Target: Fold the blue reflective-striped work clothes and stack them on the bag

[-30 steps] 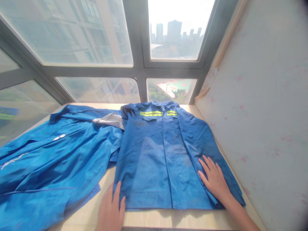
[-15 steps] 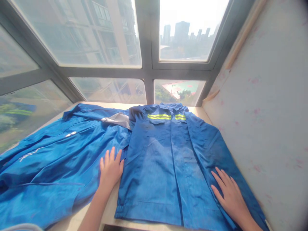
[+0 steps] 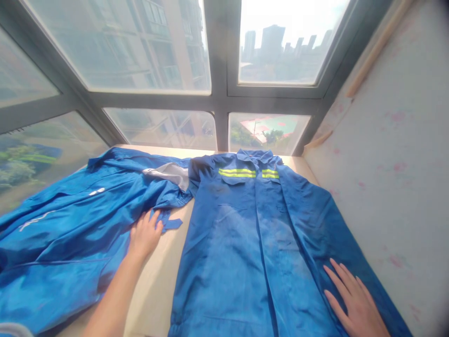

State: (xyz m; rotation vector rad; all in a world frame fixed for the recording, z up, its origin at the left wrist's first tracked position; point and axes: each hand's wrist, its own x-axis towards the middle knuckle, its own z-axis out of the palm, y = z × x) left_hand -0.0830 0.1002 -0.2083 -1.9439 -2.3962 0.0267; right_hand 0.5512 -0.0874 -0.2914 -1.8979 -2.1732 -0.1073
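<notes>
A dark blue work jacket (image 3: 235,262) with yellow reflective stripes across the chest lies spread front up, collar towards the window. To its left, a brighter blue garment (image 3: 70,243) with a grey patch and small white marks lies in loose folds. My left hand (image 3: 144,238) rests on the right edge of that garment, fingers stretched over the cloth and slightly bent. A narrow blue strap-like end pokes out beside the fingertips. My right hand (image 3: 354,297) lies flat and open on the jacket's sleeve at the right, fingers a little apart.
Both garments lie on a pale wooden ledge (image 3: 156,281) below a grey-framed window (image 3: 219,65). A wall (image 3: 396,187) with faint pink flowers borders the right side. At the lower left corner a white curved object (image 3: 16,328) shows in part.
My left hand has moved left, and the brighter garment's edge has shifted left with it. A strip of ledge now shows between the two garments. My right hand stays on the sleeve.
</notes>
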